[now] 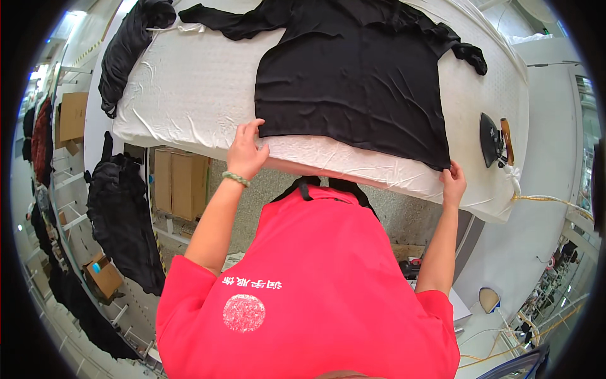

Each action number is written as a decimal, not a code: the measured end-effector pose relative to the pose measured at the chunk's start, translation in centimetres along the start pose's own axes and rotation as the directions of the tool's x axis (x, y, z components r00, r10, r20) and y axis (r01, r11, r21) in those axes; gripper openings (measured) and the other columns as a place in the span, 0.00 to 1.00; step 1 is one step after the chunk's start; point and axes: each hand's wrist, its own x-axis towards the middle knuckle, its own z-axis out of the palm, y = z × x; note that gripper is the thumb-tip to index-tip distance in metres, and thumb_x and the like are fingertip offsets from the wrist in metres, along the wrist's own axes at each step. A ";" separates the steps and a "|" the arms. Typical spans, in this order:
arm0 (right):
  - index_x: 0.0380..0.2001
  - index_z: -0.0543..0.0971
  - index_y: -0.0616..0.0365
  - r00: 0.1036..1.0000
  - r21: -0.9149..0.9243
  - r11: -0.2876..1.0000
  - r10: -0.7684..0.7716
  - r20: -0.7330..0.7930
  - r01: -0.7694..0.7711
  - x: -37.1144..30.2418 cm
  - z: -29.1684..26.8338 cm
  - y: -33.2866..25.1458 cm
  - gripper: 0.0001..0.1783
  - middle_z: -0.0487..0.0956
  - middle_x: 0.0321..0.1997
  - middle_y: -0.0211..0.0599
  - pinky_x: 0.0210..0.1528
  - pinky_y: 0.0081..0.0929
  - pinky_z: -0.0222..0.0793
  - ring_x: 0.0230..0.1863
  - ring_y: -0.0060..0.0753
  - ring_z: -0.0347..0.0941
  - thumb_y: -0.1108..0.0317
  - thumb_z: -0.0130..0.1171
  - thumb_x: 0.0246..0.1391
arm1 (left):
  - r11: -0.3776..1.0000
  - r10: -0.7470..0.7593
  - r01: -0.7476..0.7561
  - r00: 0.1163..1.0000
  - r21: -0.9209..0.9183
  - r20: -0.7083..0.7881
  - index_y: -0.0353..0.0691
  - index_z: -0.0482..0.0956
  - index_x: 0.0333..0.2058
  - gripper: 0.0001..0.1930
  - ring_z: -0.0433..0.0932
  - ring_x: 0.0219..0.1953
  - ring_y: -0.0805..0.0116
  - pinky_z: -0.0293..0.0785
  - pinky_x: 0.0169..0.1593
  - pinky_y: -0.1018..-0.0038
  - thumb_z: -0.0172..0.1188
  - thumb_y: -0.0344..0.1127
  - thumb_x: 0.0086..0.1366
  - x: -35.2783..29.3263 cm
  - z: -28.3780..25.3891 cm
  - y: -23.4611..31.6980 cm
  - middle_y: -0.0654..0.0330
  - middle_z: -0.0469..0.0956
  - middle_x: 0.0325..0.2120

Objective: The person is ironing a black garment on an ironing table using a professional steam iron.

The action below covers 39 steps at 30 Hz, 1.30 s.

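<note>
A black long-sleeved shirt (353,82) lies spread over a white padded ironing table (189,95), its hem toward me and its top running past the upper edge of the view. At the hem's left corner is my left hand (247,151), fingertips touching the cloth and thumb held apart from them. My right hand (453,184) pinches the right corner of the hem at the table's front edge. Both sleeves stretch out sideways, and slight wrinkles cross the body of the shirt.
An iron (489,140) with a wooden handle rests on the table's right end, its yellowish hose (549,199) trailing off right. Bunched black garments (129,57) lie on the table's left end. More black clothing (123,221) hangs at left, beside cardboard boxes (180,183).
</note>
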 end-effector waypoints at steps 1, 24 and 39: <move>0.56 0.81 0.62 1.000 0.016 1.000 0.000 -0.017 0.000 0.4 0.3 0.5 0.17 0.82 0.40 0.30 0.39 0.22 0.80 0.36 0.21 0.80 0.73 0.59 0.65 | 0.986 0.094 -0.089 0.995 0.143 -0.028 0.45 0.80 0.53 0.19 0.82 0.35 0.64 0.80 0.40 0.67 0.68 0.33 0.63 -0.1 0.4 0.2 0.60 0.81 0.36; 0.53 0.81 0.65 0.939 0.174 0.926 -0.310 -0.149 0.334 -0.3 -4.0 -15.3 0.16 0.85 0.39 0.34 0.39 0.20 0.81 0.33 0.22 0.82 0.80 0.53 0.65 | 0.791 -0.015 -0.016 0.999 -0.612 -0.046 0.35 0.70 0.50 0.08 0.88 0.31 0.61 0.86 0.38 0.69 0.53 0.31 0.77 6.2 -11.4 7.6 0.48 0.87 0.38; 0.57 0.81 0.63 0.926 0.289 0.883 -0.376 -0.036 0.370 -8.1 -14.4 -30.4 0.17 0.85 0.33 0.39 0.30 0.21 0.79 0.25 0.22 0.79 0.71 0.53 0.70 | 0.681 0.161 -0.283 0.957 -0.675 -0.240 0.35 0.81 0.56 0.15 0.80 0.28 0.78 0.76 0.36 0.82 0.58 0.32 0.75 7.3 -27.7 18.3 0.63 0.84 0.30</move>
